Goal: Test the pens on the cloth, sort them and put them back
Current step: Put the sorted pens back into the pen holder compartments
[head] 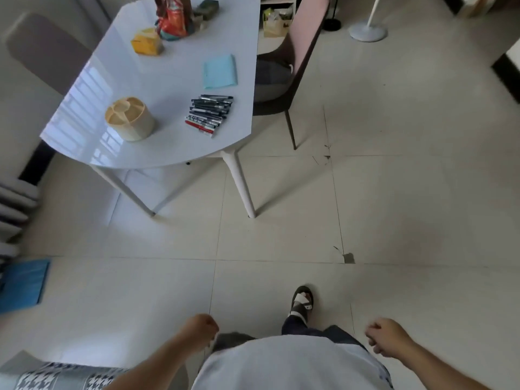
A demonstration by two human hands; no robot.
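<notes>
Several pens (209, 114), mostly black with a red one at the near end, lie in a row on the white table (174, 147). A light blue cloth (220, 71) lies flat beyond them. A round beige pen holder (130, 118) with compartments stands on the table's left part, with nothing in it. I stand on the floor some way from the table. My left hand (201, 329) and my right hand (387, 337) hang low by my body, fingers loosely curled, holding nothing.
A yellow box (147, 42), a colourful bag (173, 19) and a dark box (208, 8) sit at the table's far end. A pink-backed chair (292, 68) stands right of the table, a grey chair (42, 49) on its left. A fan base (367, 32) stands far right.
</notes>
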